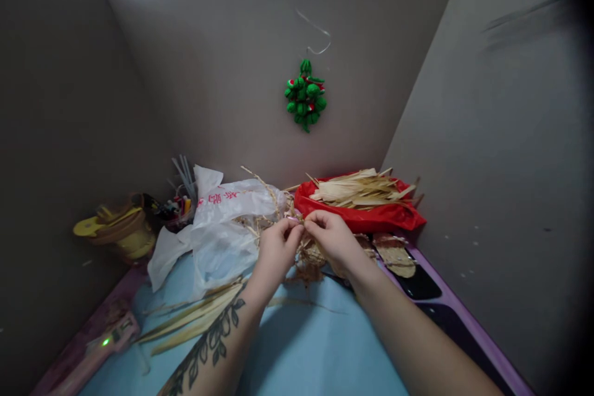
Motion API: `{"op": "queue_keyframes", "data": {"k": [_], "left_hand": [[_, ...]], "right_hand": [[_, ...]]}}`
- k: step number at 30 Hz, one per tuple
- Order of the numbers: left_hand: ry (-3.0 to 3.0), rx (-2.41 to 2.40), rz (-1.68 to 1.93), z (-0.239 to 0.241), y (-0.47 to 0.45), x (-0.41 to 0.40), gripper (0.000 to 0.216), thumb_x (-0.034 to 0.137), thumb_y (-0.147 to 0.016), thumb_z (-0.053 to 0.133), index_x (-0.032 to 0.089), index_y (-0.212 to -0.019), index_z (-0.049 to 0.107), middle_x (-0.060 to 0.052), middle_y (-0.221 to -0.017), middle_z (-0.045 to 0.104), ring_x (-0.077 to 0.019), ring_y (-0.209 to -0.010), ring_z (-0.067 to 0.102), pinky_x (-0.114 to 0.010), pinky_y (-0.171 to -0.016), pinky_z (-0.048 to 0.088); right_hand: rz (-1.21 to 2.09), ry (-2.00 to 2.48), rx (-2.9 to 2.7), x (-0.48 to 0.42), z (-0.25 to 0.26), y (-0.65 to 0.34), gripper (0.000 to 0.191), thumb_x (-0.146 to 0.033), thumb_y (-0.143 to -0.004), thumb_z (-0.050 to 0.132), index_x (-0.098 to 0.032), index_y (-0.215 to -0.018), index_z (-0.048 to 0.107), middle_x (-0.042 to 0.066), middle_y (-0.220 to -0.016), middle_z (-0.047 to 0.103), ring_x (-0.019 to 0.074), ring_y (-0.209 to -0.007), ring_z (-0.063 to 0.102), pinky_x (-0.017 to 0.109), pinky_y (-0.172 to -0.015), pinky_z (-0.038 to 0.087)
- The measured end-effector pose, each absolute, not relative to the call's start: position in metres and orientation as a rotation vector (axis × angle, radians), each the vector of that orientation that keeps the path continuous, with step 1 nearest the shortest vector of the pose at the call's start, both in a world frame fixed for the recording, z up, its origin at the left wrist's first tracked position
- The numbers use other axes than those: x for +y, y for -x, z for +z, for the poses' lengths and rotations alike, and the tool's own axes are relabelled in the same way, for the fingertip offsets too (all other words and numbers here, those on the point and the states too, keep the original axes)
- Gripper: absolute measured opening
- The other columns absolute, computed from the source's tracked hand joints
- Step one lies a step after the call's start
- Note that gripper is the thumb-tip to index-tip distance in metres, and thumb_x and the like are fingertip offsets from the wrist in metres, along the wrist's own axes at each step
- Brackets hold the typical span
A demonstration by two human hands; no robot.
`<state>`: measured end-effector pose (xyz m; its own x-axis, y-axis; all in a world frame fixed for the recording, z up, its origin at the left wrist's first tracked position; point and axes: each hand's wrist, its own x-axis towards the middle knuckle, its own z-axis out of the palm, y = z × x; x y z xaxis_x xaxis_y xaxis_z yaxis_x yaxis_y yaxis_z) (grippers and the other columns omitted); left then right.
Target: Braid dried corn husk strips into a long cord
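Observation:
My left hand [279, 244] and my right hand [331, 241] meet over the middle of the table, each in a pinch with fingertips almost touching. Between them is a thin tan strand of dried husk [301, 221], mostly hidden by the fingers. A small pinkish bit shows by the left fingertips; its kind is unclear. Just below the hands lies a woven straw piece [312, 252], partly covered by the right hand. Loose dried husk strips [199, 318] lie beside my left forearm.
A red bag [371, 218] holding husk strips [364, 189] stands behind on the right. White plastic bags [225, 247] spread to the left. At lower left is a pink glue gun [116, 335] with a green light. Grey panels enclose the table; a green ornament [306, 99] hangs behind.

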<state>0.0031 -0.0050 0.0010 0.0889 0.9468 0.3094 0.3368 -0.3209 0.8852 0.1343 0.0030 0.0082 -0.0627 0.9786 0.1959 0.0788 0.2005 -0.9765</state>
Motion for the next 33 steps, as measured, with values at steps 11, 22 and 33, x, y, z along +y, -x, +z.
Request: {"op": "queue_keyframes", "data": {"k": [11,22,33], "left_hand": [[-1.968,1.289,1.298,0.005,-0.005,-0.009,0.015,0.024,-0.083,0.045,0.018,-0.072,0.053,0.000,-0.069,0.055,-0.0127,-0.065,0.047,-0.023,-0.061,0.033],[-1.213,1.004,1.337,0.003,0.008,0.009,0.027,0.039,-0.072,0.059,0.014,-0.064,0.054,0.003,-0.057,0.051,-0.0077,-0.051,0.043,-0.019,-0.051,0.035],[-1.505,1.084,1.296,0.002,-0.002,0.001,0.019,0.031,-0.080,0.049,0.016,-0.068,0.052,0.004,-0.058,0.049,-0.0096,-0.054,0.045,-0.020,-0.053,0.035]], "right_hand": [[0.985,1.199,-1.433,-0.001,0.022,-0.145,0.010,-0.025,-0.064,0.064,-0.016,-0.065,0.061,-0.002,-0.057,0.058,0.0114,-0.053,0.050,0.022,-0.051,0.038],[0.366,1.121,-1.795,-0.019,0.012,-0.116,0.022,-0.027,-0.078,0.059,-0.024,-0.097,0.071,0.005,-0.081,0.058,0.0186,-0.081,0.053,0.032,-0.076,0.044],[0.733,1.130,-1.584,0.000,0.011,-0.135,0.014,-0.028,-0.074,0.061,-0.018,-0.081,0.067,0.004,-0.080,0.066,0.0185,-0.077,0.059,0.031,-0.073,0.046]]}}
